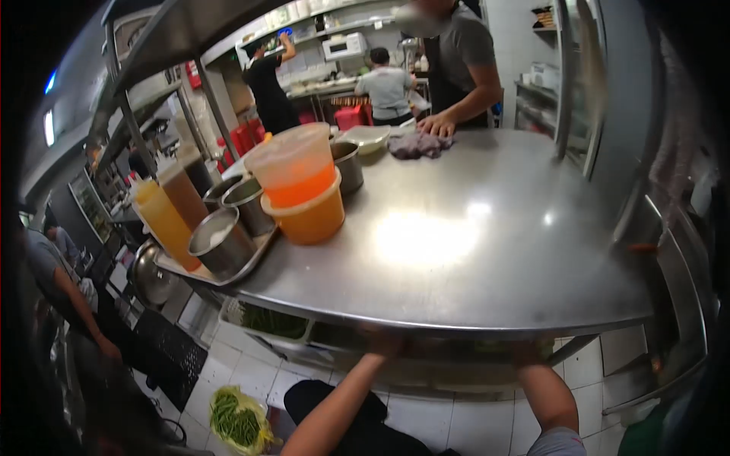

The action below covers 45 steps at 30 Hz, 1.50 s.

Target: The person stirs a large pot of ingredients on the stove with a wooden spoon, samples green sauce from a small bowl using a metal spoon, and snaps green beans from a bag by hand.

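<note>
My left hand (386,343) and right hand (534,353) reach beneath near edge of tabletop (494,289). Spread or closed, cannot tell; edge and shadow hide fingers. Nearest thing: pale ledge (449,378) below that edge, between my forearms (bin or shelf, too dim to tell). Raising hands blind could scrape knuckles on metal. Crate (262,335) of greens, leftward, could snag forearm swinging wide. Yellow bag (265,432) on floor could trip feet.

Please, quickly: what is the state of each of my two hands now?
Left hand: under the metal table's edge; open or closed cannot be told.
Right hand: also under the edge; its state cannot be told.
</note>
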Available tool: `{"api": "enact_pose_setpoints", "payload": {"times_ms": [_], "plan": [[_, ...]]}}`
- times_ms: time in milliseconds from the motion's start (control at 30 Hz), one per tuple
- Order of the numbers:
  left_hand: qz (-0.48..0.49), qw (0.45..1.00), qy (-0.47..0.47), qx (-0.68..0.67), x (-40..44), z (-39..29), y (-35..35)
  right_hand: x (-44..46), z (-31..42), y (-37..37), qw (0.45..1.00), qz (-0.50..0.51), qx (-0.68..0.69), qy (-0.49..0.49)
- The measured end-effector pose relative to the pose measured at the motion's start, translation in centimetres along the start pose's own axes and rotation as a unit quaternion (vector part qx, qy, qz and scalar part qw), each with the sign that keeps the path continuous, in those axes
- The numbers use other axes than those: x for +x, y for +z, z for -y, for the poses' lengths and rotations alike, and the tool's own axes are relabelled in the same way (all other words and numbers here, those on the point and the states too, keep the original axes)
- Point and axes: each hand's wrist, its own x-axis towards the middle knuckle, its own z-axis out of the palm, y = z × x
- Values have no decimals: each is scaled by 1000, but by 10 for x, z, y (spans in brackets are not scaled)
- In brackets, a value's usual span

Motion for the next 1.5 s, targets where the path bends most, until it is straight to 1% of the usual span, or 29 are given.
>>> {"api": "enact_pose_setpoints", "payload": {"times_ms": [67, 100, 167, 200, 267, 300, 333, 367, 433, 467, 533, 567, 600, 633, 667, 700, 733, 800, 833, 867, 933, 1033, 1100, 1133, 1167, 1233, 1400, 1467, 1500], "plan": [[-38, 998, 38, 28, 4, 6, 4, -1, -1, 2, 999, 0, -47, -23], [-30, 995, 49, 82, 3, -9, -7, 0, -1, 3, 997, 1, -72, -35], [19, 964, 98, 247, 2, 19, 10, 1, -3, 7, 992, -1, -114, -57], [17, 964, 101, 247, 1, 18, 5, -1, -3, 8, 989, -3, -133, -68], [156, 935, 120, 294, -6, 18, -8, -5, -5, 11, 982, -6, -166, -93], [156, 936, 120, 291, -19, 3, -24, -8, -7, 10, 978, -7, -183, -102], [170, 980, -90, -44, -41, -25, -51, -11, -8, 9, 974, -8, -199, -112], [158, 869, -286, -373, -54, -38, -71, -14, -8, 8, 969, -10, -215, -122], [158, 881, -223, -386, -90, -13, -86, -21, -9, 4, 955, -8, -261, -141], [147, 868, -263, -395, -110, -15, -106, -23, -9, 4, 944, -2, -295, -147], [113, 860, -269, -418, -157, 13, -140, -30, 2, -1, 904, 46, -399, -147], [79, 864, -290, -404, -180, 26, -156, -35, 14, -3, 851, 91, -496, -149], [29, 862, -323, -389, -203, 31, -175, -45, 45, -10, 848, 106, -496, -153], [-24, 852, -356, -384, -226, 41, -189, -56, 94, -17, 972, 116, -203, -22], [-66, 875, -365, -312, -250, 64, -201, -66, 134, -13, 978, 127, 106, 129], [-72, 918, -334, -199, -274, 84, -215, -78, 153, 1, 952, 137, 241, 133], [-144, 913, -360, -130, -295, 100, -224, -84, 171, 15, 926, 191, 277, 172], [-179, 894, -401, -86, -338, 114, -246, -101, 195, 49, 904, 301, 284, 106], [-227, 889, -392, -70, -359, 123, -249, -106, 200, 66, 885, 372, 272, 71], [-272, 847, -441, -117, -370, 110, -257, -116, 206, 88, 868, 413, 266, 74], [-372, 807, -439, -137, -408, 121, -256, -141, 224, 129, 815, 523, 244, 56], [-390, 783, -468, -127, -436, 140, -250, -171, 262, 196, 733, 640, 221, 55], [-347, 808, -474, -42, -443, 158, -247, -187, 285, 245, 697, 696, 173, -7], [-309, 828, -468, 14, -441, 170, -242, -191, 284, 274, 699, 699, 139, -57], [-314, 822, -475, 9, -437, 177, -240, -196, 288, 300, 692, 705, 141, -69], [-221, 869, -427, 116, -420, 194, -245, -199, 295, 351, 696, 703, 114, -88], [-202, 843, -471, 162, -392, 240, -269, -203, 306, 483, 716, 685, 88, -107], [-193, 844, -460, 198, -391, 267, -277, -210, 310, 529, 735, 613, 67, -281], [-184, 839, -487, 159, -391, 280, -287, -214, 316, 547, 735, 617, 63, -272]]}}
